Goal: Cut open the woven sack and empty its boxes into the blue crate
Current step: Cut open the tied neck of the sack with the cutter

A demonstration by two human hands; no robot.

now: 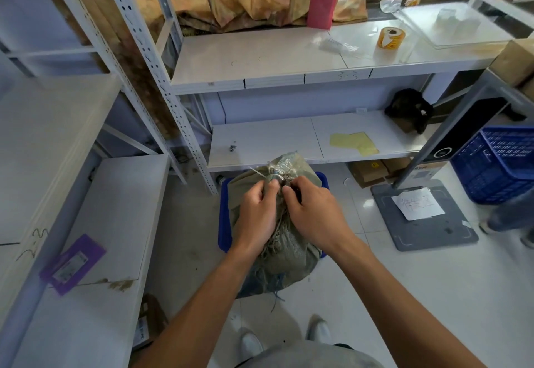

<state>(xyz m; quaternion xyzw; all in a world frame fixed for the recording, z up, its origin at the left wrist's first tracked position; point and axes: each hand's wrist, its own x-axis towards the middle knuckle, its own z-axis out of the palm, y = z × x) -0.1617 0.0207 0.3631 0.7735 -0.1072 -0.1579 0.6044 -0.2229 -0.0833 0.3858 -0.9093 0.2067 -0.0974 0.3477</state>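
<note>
A grey-green woven sack [289, 252] stands on the blue crate [224, 223] on the floor, hiding most of it. Its neck [284, 166] is bunched and bound with a tie and frayed string. My left hand [257, 211] grips the neck from the left. My right hand [315, 214] pinches the tied part from the right, fingertips close to the left hand's. No boxes show; the sack is closed. I see no cutting tool in either hand.
White metal shelving stands behind and to the left. A roll of yellow tape [390, 38] lies on the upper shelf. A second blue crate [497, 162] sits at right beside a grey floor stand [424, 217]. A purple card [72, 263] lies on the left shelf.
</note>
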